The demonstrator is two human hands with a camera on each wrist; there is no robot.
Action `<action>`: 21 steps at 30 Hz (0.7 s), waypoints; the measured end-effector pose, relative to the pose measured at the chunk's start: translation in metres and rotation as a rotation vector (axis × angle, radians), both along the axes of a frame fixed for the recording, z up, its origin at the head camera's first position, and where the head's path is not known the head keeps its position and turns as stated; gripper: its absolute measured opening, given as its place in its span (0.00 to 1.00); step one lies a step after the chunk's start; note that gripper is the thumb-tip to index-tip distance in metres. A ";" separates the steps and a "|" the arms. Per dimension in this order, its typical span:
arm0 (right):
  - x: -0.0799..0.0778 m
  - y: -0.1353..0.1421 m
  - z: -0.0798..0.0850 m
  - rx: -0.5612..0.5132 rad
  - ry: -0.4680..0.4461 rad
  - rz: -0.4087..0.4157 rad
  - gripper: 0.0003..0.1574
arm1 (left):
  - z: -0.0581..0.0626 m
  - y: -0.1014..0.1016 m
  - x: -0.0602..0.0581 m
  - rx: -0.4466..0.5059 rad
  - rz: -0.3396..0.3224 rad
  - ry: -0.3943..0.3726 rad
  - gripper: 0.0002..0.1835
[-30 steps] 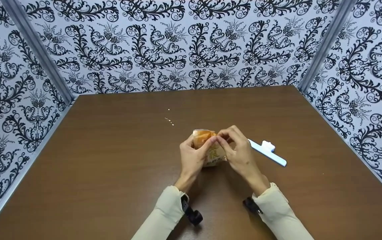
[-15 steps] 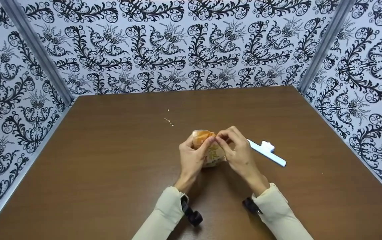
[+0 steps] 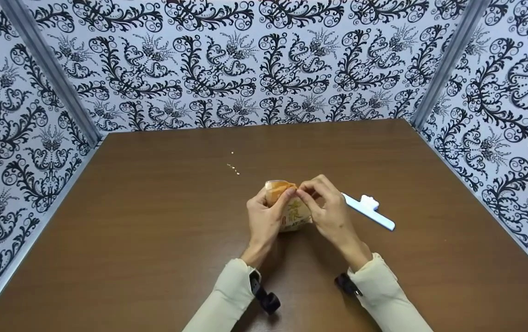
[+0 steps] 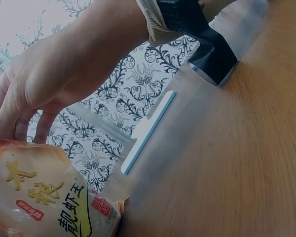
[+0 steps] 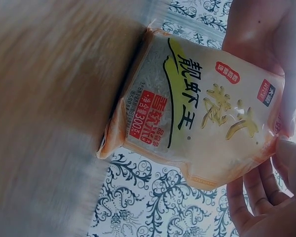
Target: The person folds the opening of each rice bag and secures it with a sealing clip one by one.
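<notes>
A small plastic bag of rice [image 5: 197, 106] stands on the table in front of me, its front printed with gold, black and red characters. My left hand [image 3: 264, 216] grips the bag's upper left side, thumb at the gathered orange top edge. From the other side, thumb and forefinger of my right hand [image 3: 330, 207] pinch the same edge, and the two thumbs nearly meet. In the left wrist view, the bag [image 4: 44, 192] hangs below the right hand's fingertips, its bottom corner at the tabletop. The hands hide parts of the bag's top in the head view.
A long pale blue sealing clip [image 3: 372, 214] with a white flower-shaped knob lies just right of my right hand. Small white specks [image 3: 233, 169] are scattered on the brown table [image 3: 153, 207] farther back. Patterned walls [image 3: 222, 60] close the table at the back and sides.
Both hands keep hold of the bag's top with barely any movement. The top edge is folded slightly more to the left, and more of the bag's gold lettering shows.
</notes>
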State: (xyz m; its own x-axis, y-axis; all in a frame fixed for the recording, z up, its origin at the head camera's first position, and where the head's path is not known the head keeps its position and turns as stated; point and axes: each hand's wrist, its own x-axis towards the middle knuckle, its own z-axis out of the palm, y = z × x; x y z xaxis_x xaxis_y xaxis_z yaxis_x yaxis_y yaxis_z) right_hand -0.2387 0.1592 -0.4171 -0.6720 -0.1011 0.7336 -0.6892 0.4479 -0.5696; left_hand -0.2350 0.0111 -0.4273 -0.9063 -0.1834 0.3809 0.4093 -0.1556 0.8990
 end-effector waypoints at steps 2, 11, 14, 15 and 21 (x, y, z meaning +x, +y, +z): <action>0.000 0.000 0.000 0.005 0.004 -0.007 0.03 | 0.000 0.000 0.000 -0.001 0.006 0.002 0.08; -0.001 0.000 0.000 -0.010 0.024 0.013 0.03 | 0.000 0.001 -0.001 0.033 0.016 -0.005 0.08; 0.000 0.000 0.000 -0.015 0.024 0.018 0.03 | 0.000 0.001 -0.001 0.044 0.017 -0.013 0.08; 0.000 0.000 0.000 -0.015 0.023 0.017 0.04 | 0.000 0.001 -0.001 0.046 0.019 -0.017 0.08; 0.001 0.000 0.001 -0.010 0.005 0.018 0.01 | 0.002 0.002 0.000 0.075 0.029 -0.036 0.09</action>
State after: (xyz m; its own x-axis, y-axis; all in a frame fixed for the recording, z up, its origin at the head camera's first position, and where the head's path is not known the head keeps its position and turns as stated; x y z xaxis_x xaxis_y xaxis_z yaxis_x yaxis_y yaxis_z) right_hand -0.2379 0.1595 -0.4162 -0.6664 -0.1063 0.7380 -0.7001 0.4295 -0.5704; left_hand -0.2354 0.0134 -0.4258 -0.9129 -0.2366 0.3326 0.3825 -0.2119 0.8993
